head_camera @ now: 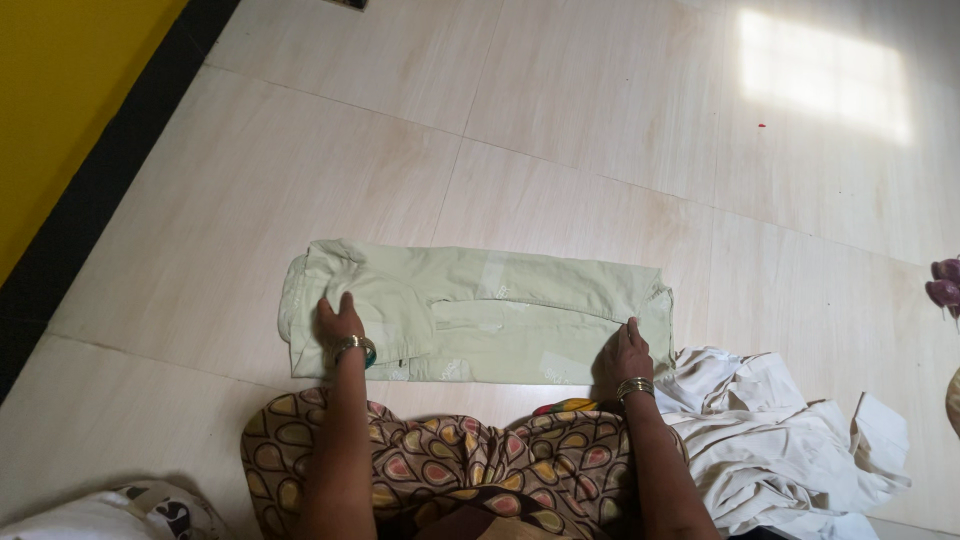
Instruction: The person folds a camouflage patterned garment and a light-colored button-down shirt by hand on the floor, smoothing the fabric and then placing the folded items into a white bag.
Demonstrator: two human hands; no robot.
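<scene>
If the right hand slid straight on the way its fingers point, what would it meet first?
The right hand rests on the folded pale green garment, fingers pointing away from the person. It would cross more of that cloth, then probably bare floor tile.

The white cloth (790, 440) is cut off by the bottom edge, and its lower folds cannot be made out; a purple thing (946, 282) is clipped by the right edge, too little of it shown for its kind to be told. The near edge of the green garment (480, 310) is covered under the left hand (340, 325) and the right hand (622, 358), and faint pale marks on its cloth are too small to be read. A patterned bundle (150, 510) is cropped at the bottom left corner, and a dark object (350, 4) is sliced off at the top edge.
</scene>
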